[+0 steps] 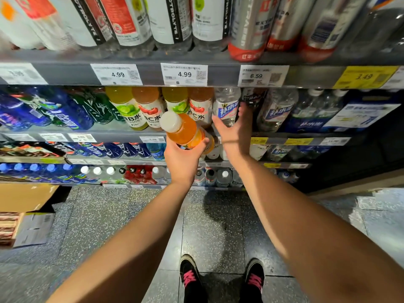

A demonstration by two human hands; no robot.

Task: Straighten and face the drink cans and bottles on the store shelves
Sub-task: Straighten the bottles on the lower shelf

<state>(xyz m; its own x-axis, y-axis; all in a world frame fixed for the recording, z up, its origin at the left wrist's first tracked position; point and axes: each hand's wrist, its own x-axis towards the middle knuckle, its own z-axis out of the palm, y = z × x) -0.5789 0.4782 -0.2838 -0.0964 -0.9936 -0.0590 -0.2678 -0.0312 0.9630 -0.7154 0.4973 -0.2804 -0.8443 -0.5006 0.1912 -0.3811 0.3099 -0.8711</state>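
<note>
My left hand [183, 159] grips an orange drink bottle [183, 130] with a white cap, held tilted in front of the second shelf. My right hand [235, 130] reaches into that shelf with its fingers spread, beside a clear bottle with a blue and white label [226, 106] and touching a dark bottle [253, 99]; it holds nothing. To the left on the same shelf stand yellow-green [124, 106] and orange vitamin-water bottles [200, 103] in a row.
The top shelf [153, 73] carries tall white and red-silver bottles above price tags. Lower shelves hold blue, clear and red bottles. A cardboard box [24, 196] and a packed carton [26, 228] sit on the speckled floor at left. My shoes [190, 276] stand below.
</note>
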